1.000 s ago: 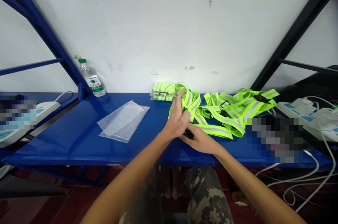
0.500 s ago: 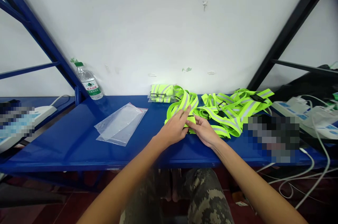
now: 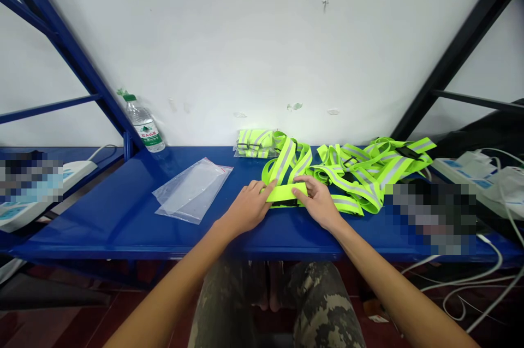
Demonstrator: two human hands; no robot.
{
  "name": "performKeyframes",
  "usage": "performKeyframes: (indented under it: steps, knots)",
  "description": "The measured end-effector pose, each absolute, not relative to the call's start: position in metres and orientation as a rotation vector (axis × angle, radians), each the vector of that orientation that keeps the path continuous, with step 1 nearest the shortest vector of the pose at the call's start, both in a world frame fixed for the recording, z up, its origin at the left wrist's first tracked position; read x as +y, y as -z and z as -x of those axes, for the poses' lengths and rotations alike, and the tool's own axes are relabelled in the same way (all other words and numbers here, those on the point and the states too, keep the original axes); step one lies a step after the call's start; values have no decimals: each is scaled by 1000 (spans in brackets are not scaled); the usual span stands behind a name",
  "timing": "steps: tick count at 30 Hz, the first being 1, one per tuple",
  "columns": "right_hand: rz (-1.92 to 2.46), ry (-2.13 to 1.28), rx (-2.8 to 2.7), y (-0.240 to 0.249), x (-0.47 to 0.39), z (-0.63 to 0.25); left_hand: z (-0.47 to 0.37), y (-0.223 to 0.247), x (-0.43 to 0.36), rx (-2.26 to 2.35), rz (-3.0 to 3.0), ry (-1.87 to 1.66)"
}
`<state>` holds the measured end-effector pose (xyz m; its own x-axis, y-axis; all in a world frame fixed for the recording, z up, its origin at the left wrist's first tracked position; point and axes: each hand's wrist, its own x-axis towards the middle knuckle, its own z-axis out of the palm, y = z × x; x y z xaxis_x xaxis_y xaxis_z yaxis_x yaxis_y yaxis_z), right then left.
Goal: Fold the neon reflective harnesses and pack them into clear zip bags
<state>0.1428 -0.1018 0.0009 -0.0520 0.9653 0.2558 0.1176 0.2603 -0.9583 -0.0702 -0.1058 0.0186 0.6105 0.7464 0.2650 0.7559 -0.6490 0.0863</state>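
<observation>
Half a second ago the two hands are bunched together over the strap; now they part, and a short flat band of the yellow-green reflective strap (image 3: 283, 193) lies stretched between them. Taking the bagged bundle (image 3: 256, 143) as the landmark, this band is nearer the person and a little to its right, with the strap's loose loops curving back from it to just beside the bundle. The band's plain side, without the grey stripe, faces up.

The right grip (image 3: 320, 203) is pinched: the thumb presses on the band's right end while the fingers curl behind it. The left grip (image 3: 250, 205) has its fingers on the left end, though whether it pinches the strap or only presses it flat is hard to tell from this angle.

For the work in hand, the change appears to mean that the front section is laid out straight and held at both ends, so the fold looks neater there, while the loops behind seem to need gathering yet.

The other things keep their places. The heap of loose straps (image 3: 368, 173) lies well to the right of the bundle, the clear plastic bags (image 3: 194, 195) to its left and nearer the person, flat on the blue worktop (image 3: 118, 222). The water bottle (image 3: 148, 130) leans against the wall (image 3: 213, 53), farther left of the bundle.
</observation>
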Motion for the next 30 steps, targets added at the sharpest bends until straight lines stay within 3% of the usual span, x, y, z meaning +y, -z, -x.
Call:
performKeyframes:
  steps: [4, 11, 17, 24, 30]
  knots:
    - [1218, -662, -1634, 2, -103, -141, 74, -16, -111, -1320, 2740, 367]
    - [1258, -404, -1745, 11, -100, -140, 57, -22, -122, -1360, 2626, 342]
    - [1245, -293, -1831, 13, -101, -138, 26, -16, -138, -1169, 2415, 369]
    - [1198, -54, -2054, 15, -105, -137, 30, -18, -121, -1157, 2700, 254]
    - [1371, -71, -2219, -11, -117, -201, 32, -22, -121, -1124, 2725, 252]
